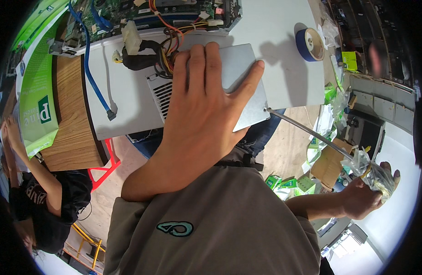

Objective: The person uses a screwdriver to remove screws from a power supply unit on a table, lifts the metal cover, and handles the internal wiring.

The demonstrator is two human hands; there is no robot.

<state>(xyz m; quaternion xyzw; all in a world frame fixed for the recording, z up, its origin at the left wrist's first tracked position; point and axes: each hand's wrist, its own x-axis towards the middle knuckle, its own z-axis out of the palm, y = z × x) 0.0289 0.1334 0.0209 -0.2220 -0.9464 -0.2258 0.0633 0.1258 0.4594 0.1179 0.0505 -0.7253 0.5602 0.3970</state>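
A silver metal computer power supply [236, 64] sits at the near edge of a white table. My left hand [202, 110] lies across it, fingers spread over the top and the thumb tucked at the near right edge. Slotted vents show left of the hand, and a bundle of coloured cables [166, 57] leads out from the far left side, with a pale connector [132, 39]. My right hand [362, 199], out to the right, is closed round the handle of a long screwdriver [312, 132]. Clear plastic wraps that handle. The shaft's tip meets the power supply's right corner.
An open computer chassis with a green circuit board [124, 11] stands at the far side. A blue cable [87, 68] hangs left, a blue tape roll [310, 44] lies right. Another person [50, 197] works at a wooden table [73, 110]; boxes and wrappers litter the right.
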